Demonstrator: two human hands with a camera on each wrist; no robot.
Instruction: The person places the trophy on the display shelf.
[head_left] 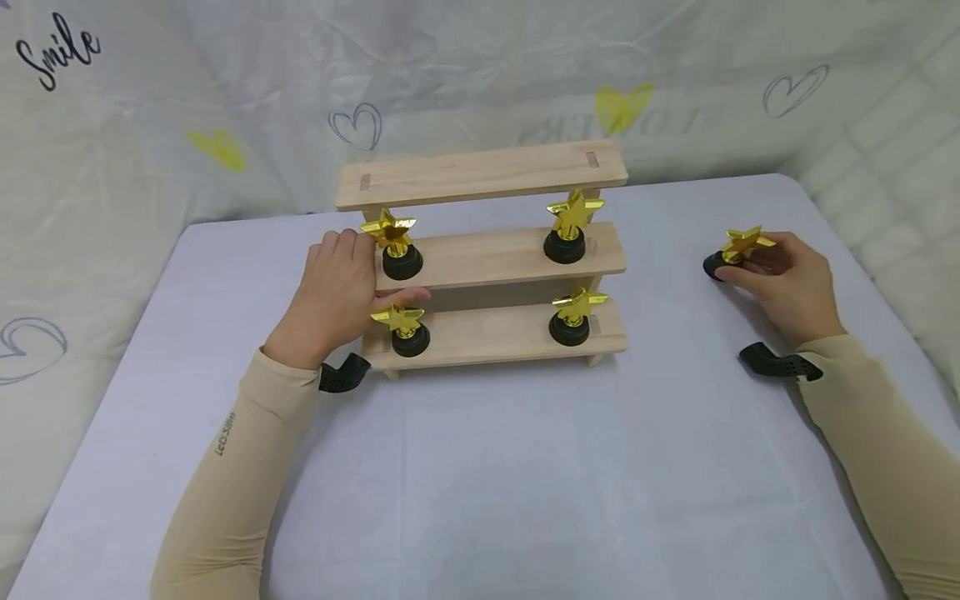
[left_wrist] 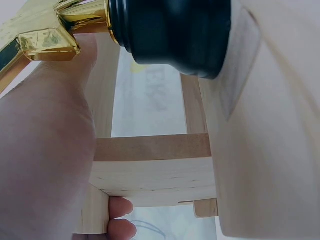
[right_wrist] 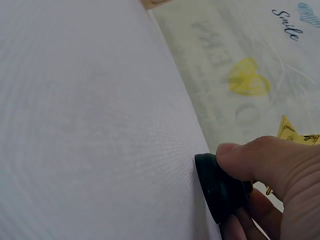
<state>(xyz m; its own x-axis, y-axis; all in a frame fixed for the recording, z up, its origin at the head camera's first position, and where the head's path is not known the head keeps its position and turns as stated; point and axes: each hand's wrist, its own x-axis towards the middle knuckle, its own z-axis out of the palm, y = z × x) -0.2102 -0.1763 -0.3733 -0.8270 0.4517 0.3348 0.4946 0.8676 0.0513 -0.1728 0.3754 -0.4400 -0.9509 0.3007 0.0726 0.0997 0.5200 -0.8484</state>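
Note:
A three-tier wooden shelf (head_left: 510, 171) stands at the back middle of the white table. My left hand (head_left: 335, 287) grips its left side at the middle tier; in the left wrist view, fingertips (left_wrist: 121, 229) curl round the wooden upright. Far to the right, my right hand (head_left: 795, 279) pinches a gold star trophy (head_left: 742, 242) by its black base (right_wrist: 220, 187), which is at the tabletop. Two more star trophies, left (head_left: 402, 260) and right (head_left: 566, 246), stand on the middle tier. The bottom tier bears another at its left (head_left: 409, 337) and one at its right (head_left: 572, 329).
The white table (head_left: 510, 483) has its far edge just behind the shelf. A pale curtain (head_left: 480, 75) printed with hearts and lettering hangs behind it. Black wrist mounts, left (head_left: 345, 374) and right (head_left: 776, 363), stick out from the sleeves.

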